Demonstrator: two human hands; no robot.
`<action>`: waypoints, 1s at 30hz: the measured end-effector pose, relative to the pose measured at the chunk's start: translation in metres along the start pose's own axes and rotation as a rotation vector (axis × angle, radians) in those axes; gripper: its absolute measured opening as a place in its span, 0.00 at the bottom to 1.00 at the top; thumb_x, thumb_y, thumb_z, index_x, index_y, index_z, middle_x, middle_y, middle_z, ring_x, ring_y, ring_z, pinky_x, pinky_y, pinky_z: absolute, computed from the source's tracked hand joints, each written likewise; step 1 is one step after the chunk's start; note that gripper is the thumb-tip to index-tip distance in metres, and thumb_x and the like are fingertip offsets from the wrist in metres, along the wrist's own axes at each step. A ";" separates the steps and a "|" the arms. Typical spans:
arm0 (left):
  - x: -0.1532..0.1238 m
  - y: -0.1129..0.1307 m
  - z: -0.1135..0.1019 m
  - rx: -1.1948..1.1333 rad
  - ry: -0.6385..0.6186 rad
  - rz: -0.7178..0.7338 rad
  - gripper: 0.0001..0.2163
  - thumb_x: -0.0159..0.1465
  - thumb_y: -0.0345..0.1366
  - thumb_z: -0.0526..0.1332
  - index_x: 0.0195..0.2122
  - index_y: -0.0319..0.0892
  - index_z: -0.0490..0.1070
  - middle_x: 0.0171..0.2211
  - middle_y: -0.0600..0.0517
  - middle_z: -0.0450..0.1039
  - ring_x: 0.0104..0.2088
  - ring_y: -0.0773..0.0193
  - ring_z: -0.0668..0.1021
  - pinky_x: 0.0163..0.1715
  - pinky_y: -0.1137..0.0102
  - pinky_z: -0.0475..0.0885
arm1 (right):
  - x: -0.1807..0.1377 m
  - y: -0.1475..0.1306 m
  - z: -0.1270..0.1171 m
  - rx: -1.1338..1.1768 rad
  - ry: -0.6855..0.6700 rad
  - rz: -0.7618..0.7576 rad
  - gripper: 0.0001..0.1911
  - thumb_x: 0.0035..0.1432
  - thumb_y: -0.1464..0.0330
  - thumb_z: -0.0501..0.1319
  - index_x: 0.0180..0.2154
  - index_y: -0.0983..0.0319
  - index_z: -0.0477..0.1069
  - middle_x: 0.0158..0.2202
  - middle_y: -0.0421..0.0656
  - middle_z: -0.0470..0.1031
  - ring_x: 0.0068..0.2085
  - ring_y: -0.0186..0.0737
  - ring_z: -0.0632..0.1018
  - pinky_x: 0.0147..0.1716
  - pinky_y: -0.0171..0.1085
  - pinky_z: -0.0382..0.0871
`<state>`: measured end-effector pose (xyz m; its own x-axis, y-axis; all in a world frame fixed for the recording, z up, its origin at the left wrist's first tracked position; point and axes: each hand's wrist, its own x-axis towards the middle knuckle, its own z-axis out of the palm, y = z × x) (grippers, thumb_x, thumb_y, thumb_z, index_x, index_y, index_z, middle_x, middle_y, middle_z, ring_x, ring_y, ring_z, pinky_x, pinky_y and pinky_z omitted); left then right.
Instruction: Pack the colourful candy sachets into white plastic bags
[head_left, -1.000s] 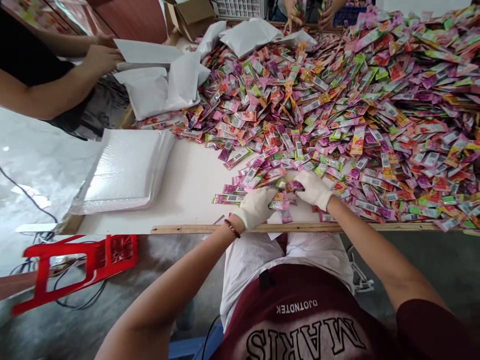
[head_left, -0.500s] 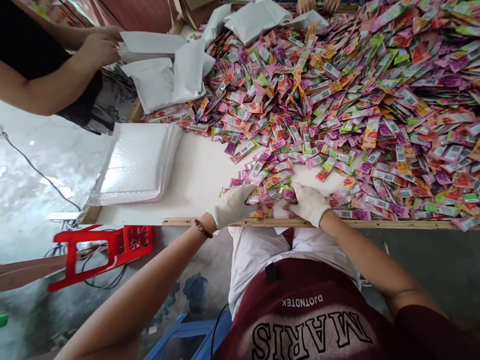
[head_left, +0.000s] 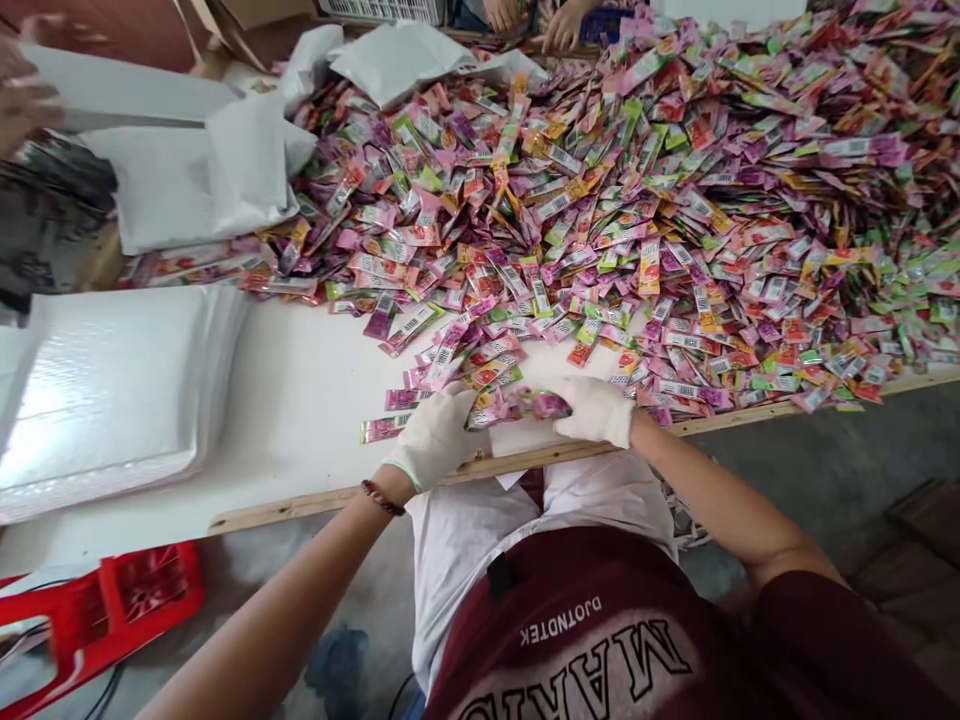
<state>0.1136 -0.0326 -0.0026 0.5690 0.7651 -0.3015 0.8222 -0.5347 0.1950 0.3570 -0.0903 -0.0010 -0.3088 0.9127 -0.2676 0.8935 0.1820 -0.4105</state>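
Observation:
A small bunch of colourful fruit-printed stick sachets (head_left: 517, 403) lies between my hands at the table's front edge. My left hand (head_left: 436, 437), in a white glove, is closed on the bunch's left end. From the right, my gloved right hand (head_left: 596, 410) has its fingers bent round the other end of it. Parts of the fingers and of the sachets are hidden. A loose green-and-pink sachet (head_left: 382, 428) lies just left of my left hand. Behind both hands spreads a big heap of similar sachets (head_left: 540, 220), several with barcodes showing.
A stack of white bubble mailers (head_left: 112, 375) lies on the left of the white table (head_left: 292, 390). Filled white mailers (head_left: 180, 185) rest farther back. A wooden strip (head_left: 300, 508) edges the front. Other people's hands (head_left: 566, 25) are at the far side. A red stool (head_left: 112, 620) stands below left.
The view has turned, so the table appears shifted left. My hands have drawn the sachets into a tighter bunch, which now shows more between them. The loose sachet beside my left hand is uncovered.

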 end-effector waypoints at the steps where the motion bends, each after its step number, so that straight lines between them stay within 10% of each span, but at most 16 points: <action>1: -0.005 -0.005 -0.005 0.003 0.013 0.024 0.12 0.59 0.37 0.57 0.43 0.41 0.72 0.48 0.42 0.77 0.46 0.50 0.80 0.44 0.65 0.71 | -0.010 0.010 -0.011 0.035 0.011 -0.010 0.28 0.52 0.67 0.62 0.57 0.62 0.69 0.45 0.47 0.79 0.42 0.46 0.78 0.42 0.39 0.68; 9: -0.027 -0.039 -0.011 -0.006 -0.161 0.046 0.14 0.57 0.35 0.58 0.45 0.43 0.73 0.43 0.44 0.79 0.44 0.50 0.80 0.44 0.63 0.72 | -0.035 0.095 -0.056 -0.182 -0.043 0.126 0.31 0.48 0.69 0.65 0.57 0.58 0.71 0.50 0.50 0.77 0.50 0.53 0.74 0.49 0.45 0.65; 22: -0.015 -0.042 0.005 0.111 -0.164 0.143 0.14 0.56 0.32 0.58 0.42 0.39 0.77 0.43 0.39 0.78 0.46 0.44 0.79 0.46 0.57 0.72 | -0.039 0.100 -0.081 0.095 0.163 0.140 0.25 0.54 0.67 0.60 0.54 0.66 0.72 0.42 0.43 0.78 0.39 0.42 0.77 0.40 0.37 0.69; 30: -0.019 -0.043 0.012 0.167 -0.181 0.046 0.20 0.59 0.31 0.55 0.52 0.38 0.71 0.47 0.38 0.78 0.47 0.45 0.80 0.45 0.60 0.73 | 0.002 0.069 -0.030 -0.153 0.066 0.153 0.18 0.50 0.67 0.66 0.45 0.66 0.76 0.47 0.53 0.78 0.48 0.52 0.74 0.47 0.44 0.67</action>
<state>0.0672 -0.0279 -0.0168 0.5818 0.6699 -0.4613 0.7736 -0.6308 0.0596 0.4279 -0.0644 -0.0035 -0.1481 0.9549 -0.2575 0.9690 0.0880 -0.2311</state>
